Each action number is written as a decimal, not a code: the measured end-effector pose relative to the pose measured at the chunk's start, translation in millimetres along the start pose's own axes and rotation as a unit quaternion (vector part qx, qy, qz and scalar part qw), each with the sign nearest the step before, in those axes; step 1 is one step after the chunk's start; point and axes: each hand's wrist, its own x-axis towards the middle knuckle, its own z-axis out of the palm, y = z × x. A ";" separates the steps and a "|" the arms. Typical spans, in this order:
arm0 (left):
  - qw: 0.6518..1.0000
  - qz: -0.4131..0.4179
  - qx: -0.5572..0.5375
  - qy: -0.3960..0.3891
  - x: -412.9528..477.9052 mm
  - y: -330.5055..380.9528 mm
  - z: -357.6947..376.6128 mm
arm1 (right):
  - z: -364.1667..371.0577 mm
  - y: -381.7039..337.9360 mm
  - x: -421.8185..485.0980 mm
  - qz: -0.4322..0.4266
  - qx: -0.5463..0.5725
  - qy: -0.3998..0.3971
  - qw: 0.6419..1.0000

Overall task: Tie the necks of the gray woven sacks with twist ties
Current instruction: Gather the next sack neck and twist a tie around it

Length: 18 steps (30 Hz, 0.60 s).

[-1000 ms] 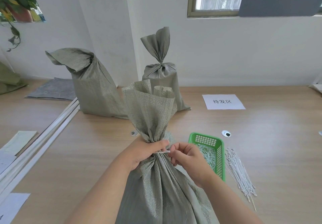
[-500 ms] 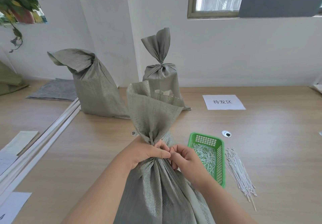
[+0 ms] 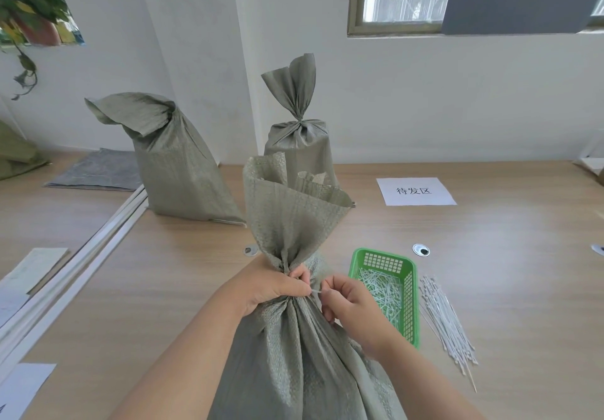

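A gray woven sack (image 3: 294,354) stands right in front of me, its neck gathered and its top flaring open above. My left hand (image 3: 271,285) is clenched around the neck. My right hand (image 3: 346,302) pinches the end of a white twist tie (image 3: 316,291) that sticks out from the neck between the two hands. Farther back stand a sack (image 3: 299,135) with a cinched neck and, to its left, a sack (image 3: 170,164) whose top is folded over.
A green plastic basket (image 3: 410,292) of short white ties sits right of my hands, with a bundle of long white ties (image 3: 446,318) beside it. A paper label (image 3: 414,191) lies behind. White strips (image 3: 75,262) and papers lie at the left.
My right hand closed in against the neck, then drew slightly back to the right with the tie end. The sack's flared top shifted and opened wider.
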 end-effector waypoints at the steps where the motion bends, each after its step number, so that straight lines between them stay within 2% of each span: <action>1: 1.000 0.002 0.004 0.001 0.3 -0.1 0.7 | -1.2 0.5 0.5 0.006 0.003 -0.002 1.000; 4: 1.000 0.011 0.016 0.016 0.0 1.7 2.3 | -4.4 0.4 4.5 0.002 0.015 0.009 1.000; 7: 1.000 0.014 0.014 0.017 -0.4 2.4 1.4 | -5.2 -1.2 6.7 -0.038 -0.018 0.015 0.999; 11: 0.998 0.014 0.051 0.021 3.8 4.4 4.9 | -3.1 -3.6 11.1 -0.097 -0.166 0.046 0.980; 14: 0.994 0.017 0.101 0.040 9.3 3.9 3.1 | -4.3 -5.7 14.1 -0.159 -0.292 0.080 0.940; 16: 0.991 0.001 0.117 0.061 11.4 -1.1 -1.7 | -12.8 -4.7 15.5 -0.161 -0.327 0.098 0.926; 18: 0.991 -0.012 0.115 0.066 11.4 -4.6 -5.2 | -20.4 -4.4 15.2 -0.139 -0.333 0.102 0.927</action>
